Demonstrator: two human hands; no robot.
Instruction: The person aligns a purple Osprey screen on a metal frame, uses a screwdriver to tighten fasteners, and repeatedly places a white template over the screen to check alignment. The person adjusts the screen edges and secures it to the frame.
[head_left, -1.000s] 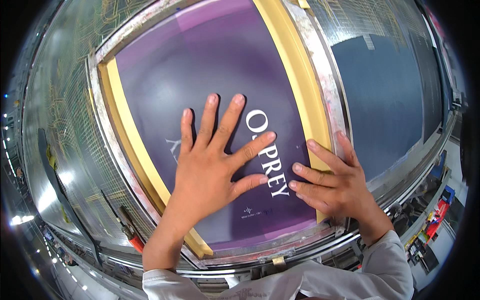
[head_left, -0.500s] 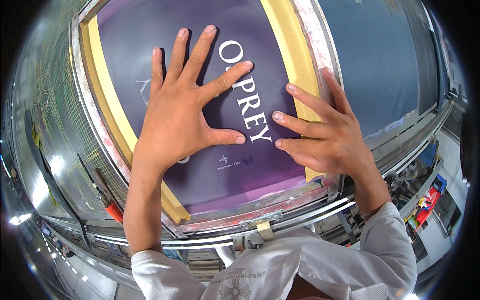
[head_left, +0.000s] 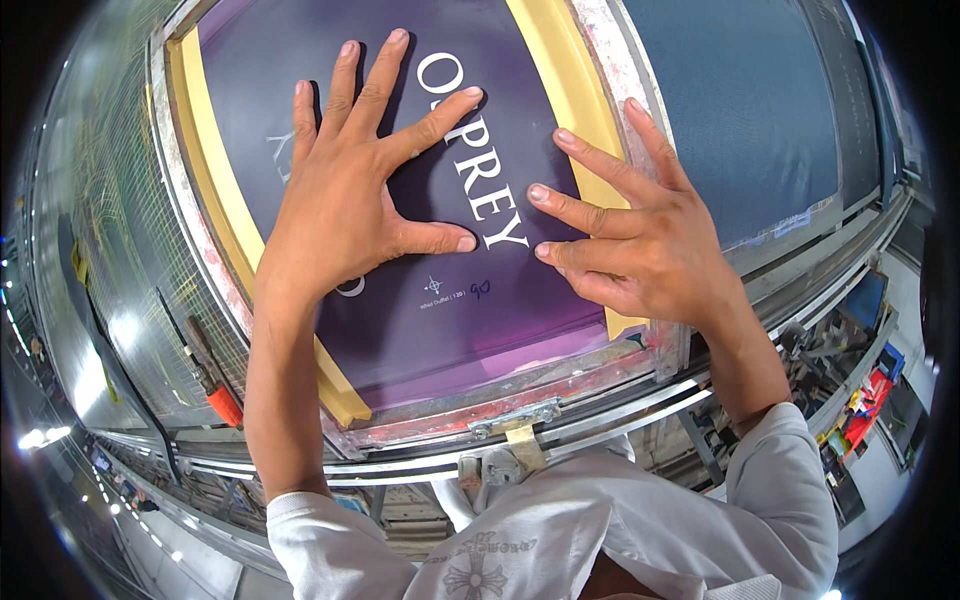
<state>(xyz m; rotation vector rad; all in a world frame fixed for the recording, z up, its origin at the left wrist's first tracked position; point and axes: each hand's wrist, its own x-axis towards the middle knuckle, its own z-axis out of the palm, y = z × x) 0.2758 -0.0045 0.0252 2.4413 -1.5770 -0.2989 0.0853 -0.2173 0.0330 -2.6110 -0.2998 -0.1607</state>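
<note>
A purple printing screen (head_left: 455, 335) with pale lettering lies before me inside a worn, paint-marked frame (head_left: 480, 412). Yellow tape strips (head_left: 575, 85) run along its left and right inner edges. With fingers spread wide, my left hand (head_left: 335, 195) lies over the left and middle of the screen, covering part of the lettering. My right hand (head_left: 640, 235) is spread over the right border, its fingertips reaching from the tape onto the purple surface beside the letters. Neither hand holds anything. Whether every fingertip presses on the surface, I cannot tell.
A dark blue screen panel (head_left: 735, 120) adjoins on the right. To the left, a meshed surface (head_left: 185, 260) carries a tool with a red end (head_left: 225, 405). A metal clamp (head_left: 515, 418) and rail sit at the near edge. Coloured items (head_left: 870, 405) lie lower right.
Both hands, still spread, appear slightly higher and further left, along with the screen's lettering. The view has shifted a little; the hands keep nearly the same place on the screen.
</note>
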